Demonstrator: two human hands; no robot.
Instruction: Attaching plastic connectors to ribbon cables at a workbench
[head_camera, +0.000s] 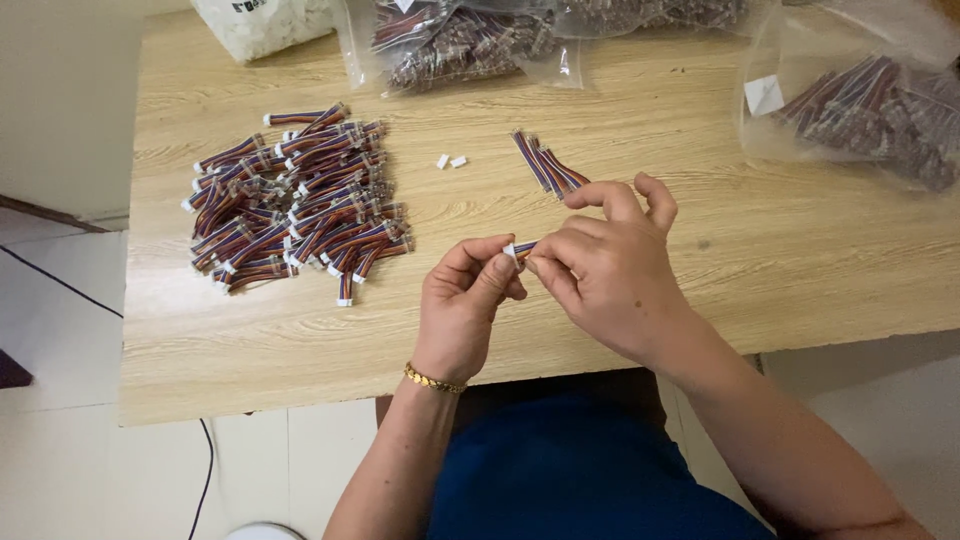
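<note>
Fingertips of both hands met at the middle of the view, pinching one short multicoloured ribbon-wire lead with a white plastic connector (517, 249) between them. Left hand (462, 305), gold bead bracelet (433, 380) on its wrist, had thumb and forefinger pressed together on the white connector end, other fingers curled under. Right hand (605, 270) gripped the wire part from 3 o'clock, thumb and forefinger closed on it, middle and ring fingers arched up and slightly spread above. Lead sat right between the two pinches, mostly hidden, only the white tip and a bit of striped wire showed.

Both hands hovered over the near edge of the pale wood-grain table (800, 270). At 10 o'clock from the hands lay a big loose heap of finished striped wire leads with white ends (295, 200). At 12 o'clock, just beyond the right hand's raised fingers, a small bundle of striped wires (545, 165) lay apart from it. Two tiny loose white connector housings (450, 161) lay at 11 o'clock, between heap and bundle. Clear plastic bags of more wires sat at the far edge at 12 o'clock (460, 45) and at 2 o'clock (860, 100); a bag of white parts (265, 22) at 11 o'clock. Blue garment (570, 470) at 6 o'clock.
</note>
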